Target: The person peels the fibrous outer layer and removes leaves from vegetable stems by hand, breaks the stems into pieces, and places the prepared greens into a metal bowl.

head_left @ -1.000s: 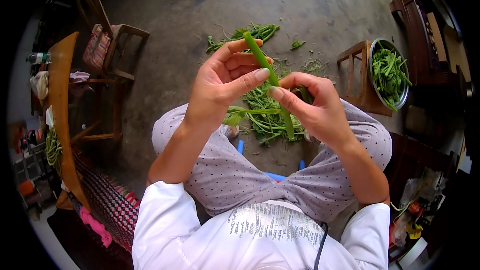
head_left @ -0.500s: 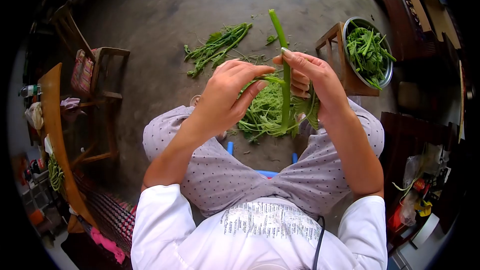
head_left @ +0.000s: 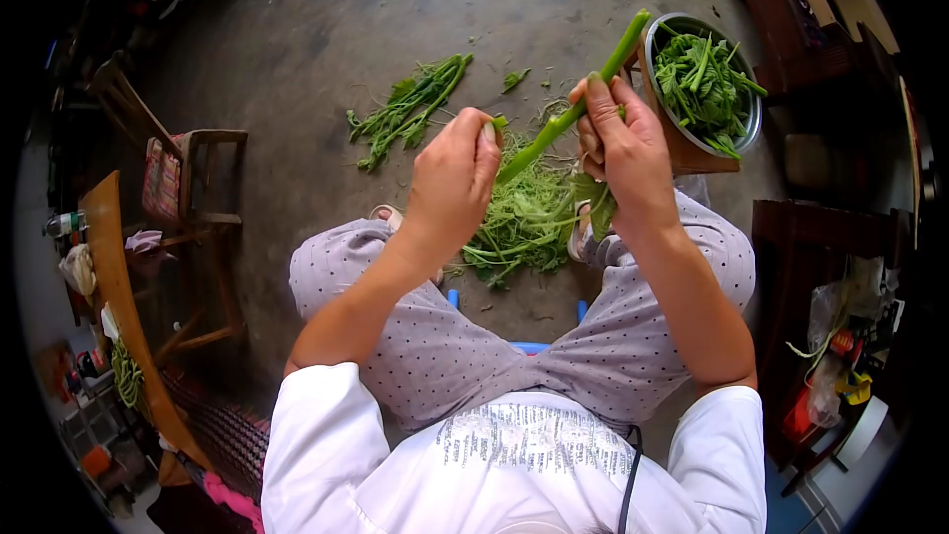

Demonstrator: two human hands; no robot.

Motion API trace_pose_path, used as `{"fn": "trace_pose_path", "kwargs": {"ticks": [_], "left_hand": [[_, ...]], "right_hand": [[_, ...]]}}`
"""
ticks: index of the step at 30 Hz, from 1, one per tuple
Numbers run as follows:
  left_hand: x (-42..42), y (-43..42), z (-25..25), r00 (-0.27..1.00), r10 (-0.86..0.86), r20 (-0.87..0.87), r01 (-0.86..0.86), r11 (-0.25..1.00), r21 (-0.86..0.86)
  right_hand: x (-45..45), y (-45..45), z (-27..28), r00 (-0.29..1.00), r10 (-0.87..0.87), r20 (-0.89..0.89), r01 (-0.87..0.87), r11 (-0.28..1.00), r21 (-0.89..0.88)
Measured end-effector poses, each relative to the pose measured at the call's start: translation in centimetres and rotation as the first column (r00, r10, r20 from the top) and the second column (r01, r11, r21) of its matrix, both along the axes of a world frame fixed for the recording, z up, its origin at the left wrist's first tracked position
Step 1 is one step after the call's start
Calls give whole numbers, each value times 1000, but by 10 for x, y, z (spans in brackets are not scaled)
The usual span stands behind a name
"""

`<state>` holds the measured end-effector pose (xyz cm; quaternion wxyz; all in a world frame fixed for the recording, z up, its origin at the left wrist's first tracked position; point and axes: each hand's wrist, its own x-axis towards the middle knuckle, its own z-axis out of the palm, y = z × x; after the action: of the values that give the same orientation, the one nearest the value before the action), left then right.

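My right hand (head_left: pixel 633 153) is closed around a long, thick green vegetable stem (head_left: pixel 534 150), which slants from upper right to lower left. A leaf (head_left: pixel 599 206) hangs below that hand. My left hand (head_left: pixel 455 173) is pinched shut on a short green stalk piece (head_left: pixel 500 123), whose end pokes out past the thumb, apart from the long stem. Under both hands, a heap of stringy green peelings and leaves (head_left: pixel 529 227) lies on the floor between my feet.
A bunch of leafy stems (head_left: pixel 410 109) lies on the floor ahead, with a loose leaf sprig (head_left: pixel 515 80) beside it. At right, a metal basin (head_left: pixel 756 129) of greens sits on a wooden stool (head_left: pixel 707 160). A wooden chair (head_left: pixel 193 158) stands at left.
The side stalk in my left hand has come away from the long stem. My right hand has tilted the stem, its top swinging right. My left hand has closed tighter.
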<state>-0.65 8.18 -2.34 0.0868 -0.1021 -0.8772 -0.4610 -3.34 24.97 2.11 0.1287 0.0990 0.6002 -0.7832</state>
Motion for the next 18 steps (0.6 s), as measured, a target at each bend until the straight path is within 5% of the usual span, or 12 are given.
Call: {"fn": "trace_pose_path", "kwargs": {"ticks": [7, 12, 15, 17, 18], "left_hand": [[-20, -22, -23, 981, -35, 189, 46, 998, -53], [-17, -21, -32, 943, -56, 328, 112, 982, -152], [-20, -21, -41, 920, -106, 376, 178, 971, -161], [-17, -24, -46, 913, -159, 377, 325, 841, -433], [-17, -23, -45, 912, -146, 383, 317, 843, -434]], "right_hand": [[-17, 50, -1, 989, -81, 127, 96, 988, -124], [-56, 143, -19, 881, -464, 91, 473, 858, -202], [-63, 165, -44, 840, -456, 295, 517, 838, -176], [-53, 156, -51, 913, -263, 311, 356, 886, -296], [-45, 139, -45, 938, -219, 269, 296, 910, -291]]}}
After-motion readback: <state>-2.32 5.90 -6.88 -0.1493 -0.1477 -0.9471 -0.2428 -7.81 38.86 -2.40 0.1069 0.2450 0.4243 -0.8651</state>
